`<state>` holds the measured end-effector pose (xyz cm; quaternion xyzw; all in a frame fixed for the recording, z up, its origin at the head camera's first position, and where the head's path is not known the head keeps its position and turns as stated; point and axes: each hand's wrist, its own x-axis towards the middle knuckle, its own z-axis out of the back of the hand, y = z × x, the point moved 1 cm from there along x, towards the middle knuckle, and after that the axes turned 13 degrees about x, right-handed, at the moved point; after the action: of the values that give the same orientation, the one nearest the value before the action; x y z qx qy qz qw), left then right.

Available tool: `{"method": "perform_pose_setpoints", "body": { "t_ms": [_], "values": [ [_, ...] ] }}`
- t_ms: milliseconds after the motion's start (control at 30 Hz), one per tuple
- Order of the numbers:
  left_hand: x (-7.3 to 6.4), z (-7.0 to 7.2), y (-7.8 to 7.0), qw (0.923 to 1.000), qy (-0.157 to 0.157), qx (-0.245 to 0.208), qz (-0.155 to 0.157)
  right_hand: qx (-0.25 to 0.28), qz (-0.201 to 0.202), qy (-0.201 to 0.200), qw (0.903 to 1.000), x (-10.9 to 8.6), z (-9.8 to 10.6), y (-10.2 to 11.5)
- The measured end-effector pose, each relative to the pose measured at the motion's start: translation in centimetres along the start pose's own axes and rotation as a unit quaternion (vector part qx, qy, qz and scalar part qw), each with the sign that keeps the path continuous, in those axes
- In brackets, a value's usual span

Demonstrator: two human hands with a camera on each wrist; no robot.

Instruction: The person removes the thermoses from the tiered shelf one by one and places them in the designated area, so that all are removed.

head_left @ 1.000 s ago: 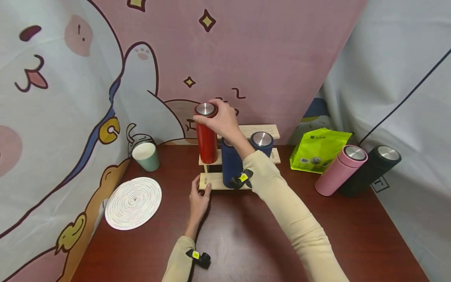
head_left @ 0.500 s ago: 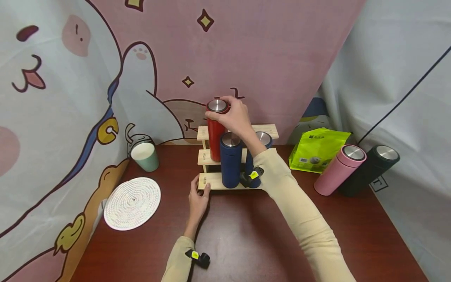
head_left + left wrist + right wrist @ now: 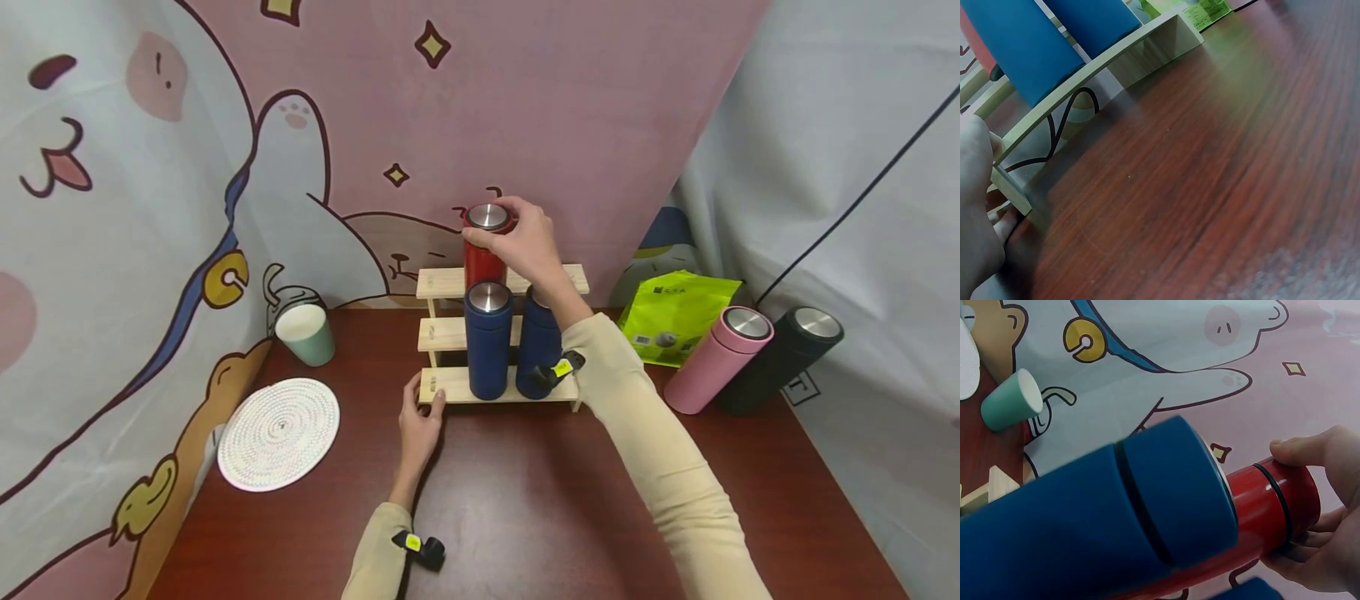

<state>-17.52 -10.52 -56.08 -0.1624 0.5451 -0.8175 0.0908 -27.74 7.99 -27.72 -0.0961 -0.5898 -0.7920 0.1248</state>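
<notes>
My right hand (image 3: pixel 531 246) grips the top of a red thermos bottle (image 3: pixel 483 265) with a steel lid. The bottle stands upright behind a blue thermos (image 3: pixel 489 358), which hides its lower part. A second blue thermos (image 3: pixel 537 346) is beside the first; both sit on the lowest step of a three-step wooden rack (image 3: pixel 448 387). In the right wrist view, thumb and fingers wrap around the red bottle (image 3: pixel 1260 509) near its black ring. My left hand (image 3: pixel 420 427) holds the left end of the rack's lowest step, as the left wrist view shows at the rack's corner (image 3: pixel 1013 190).
On the right stand a pink thermos (image 3: pixel 716 362), a dark thermos (image 3: pixel 783 362) and a bright green pouch (image 3: pixel 675 312). To the left are a pale green cup (image 3: pixel 307 337) and a round white woven mat (image 3: pixel 279 437). A patterned cloth (image 3: pixel 585 108) hangs behind the brown table (image 3: pixel 510 492).
My right hand has carried the red thermos rightward from the rack's left end to behind the first blue thermos. My left hand keeps its hold on the lowest step.
</notes>
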Motion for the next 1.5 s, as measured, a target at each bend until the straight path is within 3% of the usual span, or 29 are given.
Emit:
{"method": "perform_pose_setpoints", "body": {
  "t_ms": [67, 167, 233, 600, 1167, 1500],
  "values": [
    [0.0, -0.1, 0.4, 1.0000, 0.001, -0.001, -0.002, 0.000, -0.007, -0.003, 1.0000, 0.0, 0.4, -0.2],
    [0.5, -0.8, 2.3, 1.0000, -0.001, -0.002, 0.007, 0.005, -0.017, -0.008, 0.9998, -0.1, 1.1, -0.4],
    [0.5, -0.7, 2.4, 1.0000, -0.001, -0.001, 0.007, 0.011, -0.021, -0.011, 0.9997, -0.2, 1.6, -0.5],
    [0.5, -0.6, 2.5, 0.9997, 0.004, 0.007, 0.021, 0.003, -0.012, -0.031, 0.9995, -0.5, 4.3, -1.6],
    [0.4, -0.5, 2.4, 0.9998, 0.004, 0.013, 0.014, 0.026, 0.015, -0.081, 0.9963, -1.4, 7.3, -3.0],
    [0.5, -0.8, 2.4, 0.9998, 0.002, 0.019, 0.006, 0.009, 0.001, -0.108, 0.9941, -2.1, 9.0, -3.5]
  ]
}}
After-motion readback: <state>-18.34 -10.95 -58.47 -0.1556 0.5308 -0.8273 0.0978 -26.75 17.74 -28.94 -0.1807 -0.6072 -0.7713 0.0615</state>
